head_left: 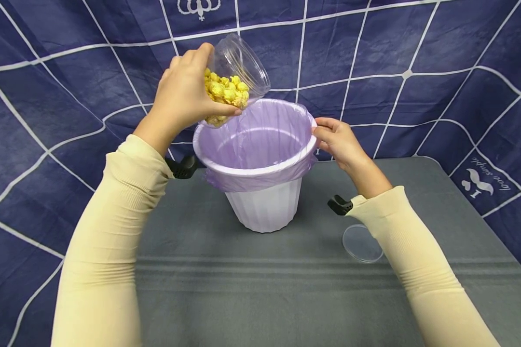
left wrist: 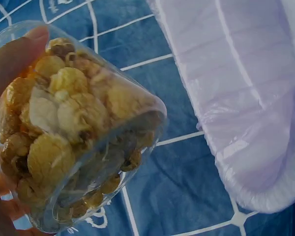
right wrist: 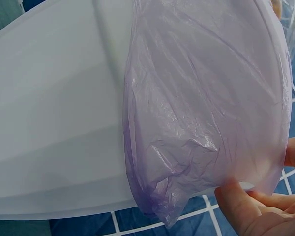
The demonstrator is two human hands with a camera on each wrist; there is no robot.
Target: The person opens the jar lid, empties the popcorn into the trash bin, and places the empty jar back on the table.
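Observation:
Above the bin's left rim, my left hand (head_left: pixel 182 91) grips a clear plastic jar (head_left: pixel 239 62), tilted with its mouth toward the right. Yellow popcorn (head_left: pixel 226 91) lies in the jar's lower side; the left wrist view shows the popcorn (left wrist: pixel 64 113) through the wall and base. Below stands a white trash bin (head_left: pixel 265 207), upright, lined with a purple bag (head_left: pixel 260 140) folded over its rim. My right hand (head_left: pixel 336 142) pinches the bin's right rim through the bag; in the right wrist view its thumb and fingers (right wrist: pixel 238 206) hold the edge.
A clear round lid (head_left: pixel 362 243) lies on the grey table (head_left: pixel 252 294), right of the bin and beside my right forearm. Blue cloth (head_left: pixel 373 43) with white lines hangs behind and at both sides. Black wrist cameras (head_left: pixel 182 167) sit at both cuffs.

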